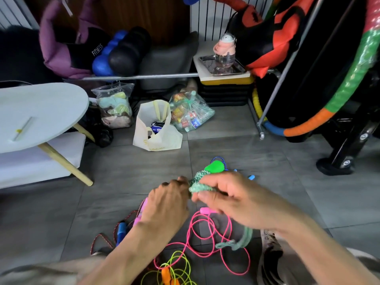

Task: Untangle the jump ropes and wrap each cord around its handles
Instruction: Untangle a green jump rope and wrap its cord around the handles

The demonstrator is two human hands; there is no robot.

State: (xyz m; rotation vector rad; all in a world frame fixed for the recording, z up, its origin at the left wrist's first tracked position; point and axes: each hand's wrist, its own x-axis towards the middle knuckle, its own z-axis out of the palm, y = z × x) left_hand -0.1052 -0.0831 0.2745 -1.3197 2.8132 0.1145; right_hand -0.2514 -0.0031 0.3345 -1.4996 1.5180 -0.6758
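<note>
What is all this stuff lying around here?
green rope: one, green handles, cord being wrapped, held in both hands
pink rope: one, loose coils on floor under the hands
yellow rope: one, orange handles, floor at bottom edge
red rope: one, blue handle, floor left of left arm
blue rope: one, floor behind green rope
tote bag: one, cream, floor centre
plastic bags: two, clear, full, beside tote
table: one, white, left
hoop: one, multicoloured, right
rollers: two, blue and black, back shelf
left hand: grips the bundle's end
right hand: holds wrapped cord
</note>
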